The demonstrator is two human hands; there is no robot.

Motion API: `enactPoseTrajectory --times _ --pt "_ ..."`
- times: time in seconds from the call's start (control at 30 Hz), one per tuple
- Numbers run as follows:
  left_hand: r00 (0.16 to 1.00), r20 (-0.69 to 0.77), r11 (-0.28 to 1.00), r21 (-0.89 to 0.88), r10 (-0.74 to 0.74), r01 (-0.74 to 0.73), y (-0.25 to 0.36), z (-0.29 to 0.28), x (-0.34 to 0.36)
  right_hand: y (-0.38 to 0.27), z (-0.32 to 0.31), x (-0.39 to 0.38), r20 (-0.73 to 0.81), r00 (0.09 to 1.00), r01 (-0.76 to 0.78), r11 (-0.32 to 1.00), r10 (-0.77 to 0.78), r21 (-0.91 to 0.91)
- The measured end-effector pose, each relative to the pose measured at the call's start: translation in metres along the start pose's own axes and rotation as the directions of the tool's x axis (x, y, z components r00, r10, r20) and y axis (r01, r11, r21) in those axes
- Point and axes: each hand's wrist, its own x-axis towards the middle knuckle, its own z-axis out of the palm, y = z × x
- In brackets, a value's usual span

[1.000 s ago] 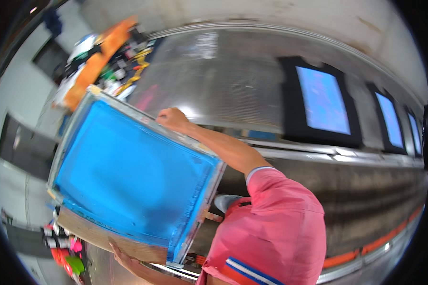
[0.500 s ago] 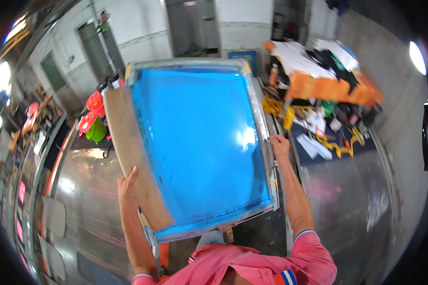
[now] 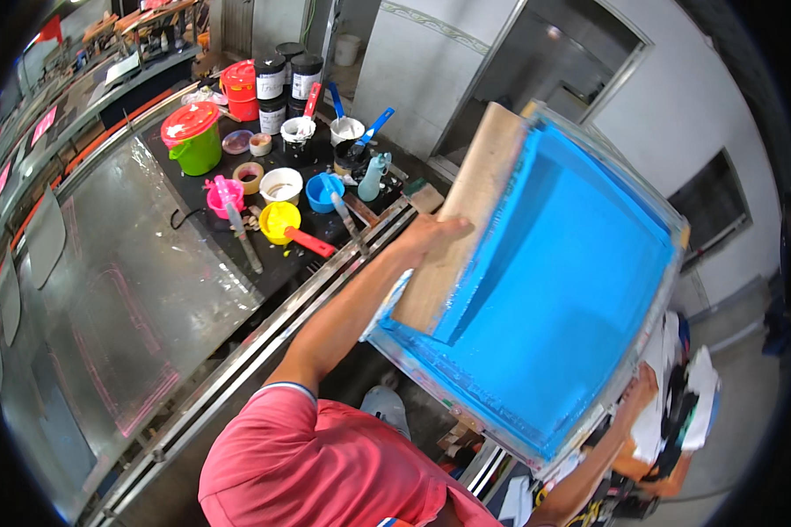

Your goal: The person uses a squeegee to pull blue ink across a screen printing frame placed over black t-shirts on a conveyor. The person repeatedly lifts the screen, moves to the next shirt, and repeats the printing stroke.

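My left hand [image 3: 435,235] is closed on a long wooden squeegee [image 3: 461,220], its thumb laid along the wood; the other fingers are mostly hidden. The squeegee lies along the left side of a screen-printing frame [image 3: 675,250], its lower edge in a film of blue ink [image 3: 562,272] coating the screen. On the frame's right side, my right hand [image 3: 640,388] grips the rim, fingers wrapped around it. The frame is raised off the tables and tilted, in front of my body.
On the black table end at left stand a green bucket with red lid [image 3: 192,140], a yellow pot [image 3: 281,221], a blue pot [image 3: 325,191] and several dark tubs [image 3: 272,79]. A metal rail [image 3: 237,373] edges this table. Cloths [image 3: 699,395] lie at lower right.
My view has swung left, bringing the pots into sight. The frame has turned clockwise in view and moved right, with both hands still on the squeegee and rim.
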Motion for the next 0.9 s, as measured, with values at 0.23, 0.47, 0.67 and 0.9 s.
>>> enactPoseTrajectory --times 0.23,0.47,0.67,0.9 --pt "0.998 0.03 0.992 -0.118 -0.048 0.051 -0.025 0.041 0.23 0.033 0.121 0.168 -0.081 0.995 0.06 0.997 -0.063 -0.047" --pt "0.997 -0.073 0.984 -0.179 -0.033 0.02 -0.031 0.047 0.416 0.004 0.281 0.345 0.023 1.0 0.002 1.0 -0.002 -0.01" --pt "0.97 -0.244 0.993 -0.109 0.012 -0.04 -0.02 -0.003 0.553 0.002 0.463 0.474 0.134 0.988 0.067 0.997 -0.073 0.047" --pt "0.901 -0.428 0.991 -0.068 0.073 -0.113 0.015 -0.06 0.661 -0.018 0.665 0.588 0.273 0.96 0.05 0.996 -0.068 0.072"
